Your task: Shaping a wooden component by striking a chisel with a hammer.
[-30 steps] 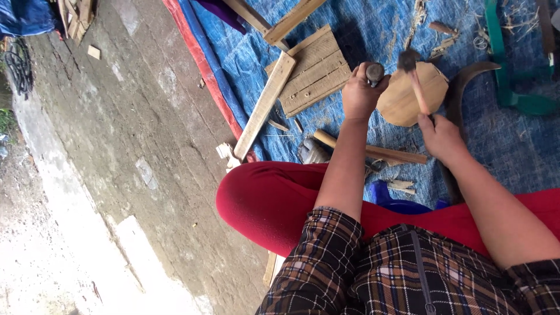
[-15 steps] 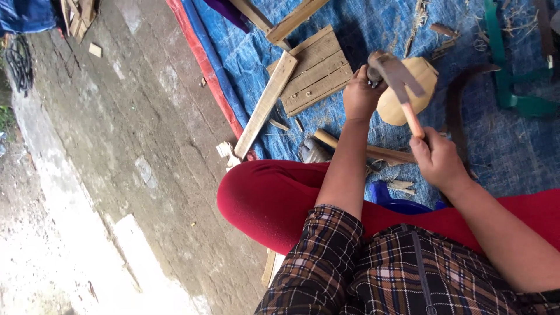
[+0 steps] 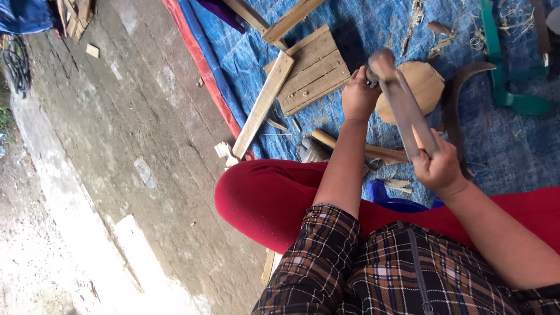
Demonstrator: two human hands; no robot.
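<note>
My left hand [image 3: 359, 96] is closed around a small grey piece, mostly hidden, held at the edge of a round wooden block [image 3: 424, 87] lying on a blue tarp [image 3: 373, 23]. My right hand [image 3: 440, 168] grips the handle of a heavy grey chopping blade [image 3: 402, 102]. The blade is raised, blurred, and slants up over the left hand, covering part of the block. Both forearms reach out over my red-trousered legs [image 3: 274, 198].
A slatted wooden panel [image 3: 312, 70] and a loose plank [image 3: 262, 105] lie left of the block. A wooden-handled tool [image 3: 344, 144] rests by my knee. A dark curved sickle [image 3: 458, 93] and a green frame [image 3: 501, 76] lie to the right. Bare concrete [image 3: 116, 146] lies beyond the tarp's red edge.
The right hand has lifted the blade from the round block up and back towards me. The left hand has stayed at the block's edge.
</note>
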